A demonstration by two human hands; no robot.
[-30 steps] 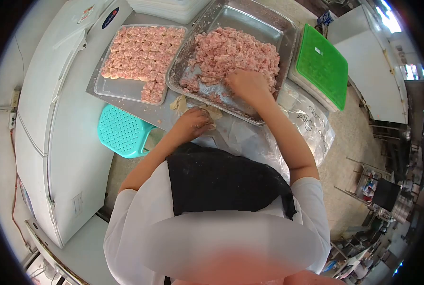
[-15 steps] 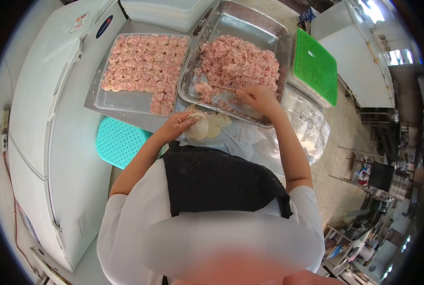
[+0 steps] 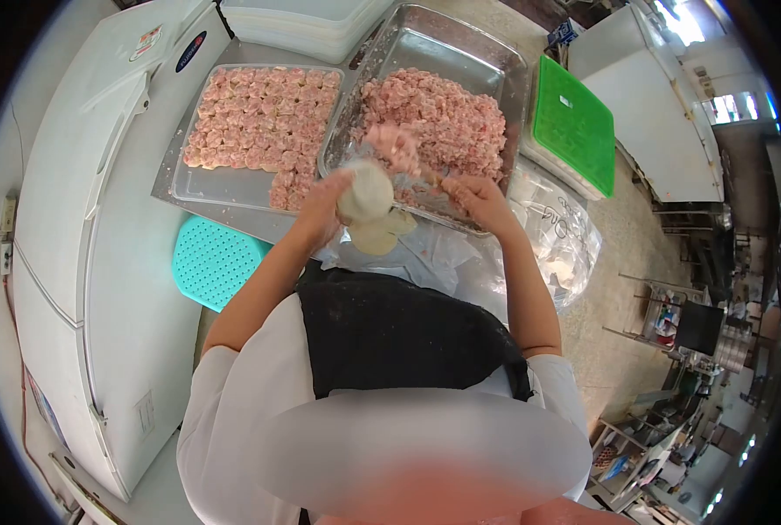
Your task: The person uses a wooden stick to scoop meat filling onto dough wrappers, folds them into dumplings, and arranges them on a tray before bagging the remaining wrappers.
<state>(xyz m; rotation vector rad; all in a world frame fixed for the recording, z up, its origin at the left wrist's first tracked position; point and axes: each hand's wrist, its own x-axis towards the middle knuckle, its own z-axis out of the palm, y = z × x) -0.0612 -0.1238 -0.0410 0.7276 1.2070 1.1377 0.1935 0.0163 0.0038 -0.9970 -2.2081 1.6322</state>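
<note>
My left hand [image 3: 322,210] pinches a round, pale dumpling wrapper [image 3: 369,192] beside the near edge of a metal pan [image 3: 447,44]. In my right hand [image 3: 482,203] is a thin spatula [image 3: 432,178], its tip hidden under a clump of minced meat [image 3: 393,147], blurred by motion and just beyond the wrapper. A large mound of minced meat [image 3: 443,109] lies in the pan. More wrappers [image 3: 377,238] rest on plastic below my left hand. Left of the pan, rows of meat-filled dumplings [image 3: 264,114] stand on a clear tray [image 3: 220,184].
A green-lidded container [image 3: 574,122] stands right of the pan, with a marked plastic bag [image 3: 557,227] nearer me. At left are a turquoise stool [image 3: 220,261] and a white freezer [image 3: 102,219]. Stacked plastic trays [image 3: 307,26] sit behind the dumplings.
My left hand has lifted the wrapper up toward the pan. My right hand has raised the spatula with a clump of meat from the pan's near part, bringing it close to the wrapper.
</note>
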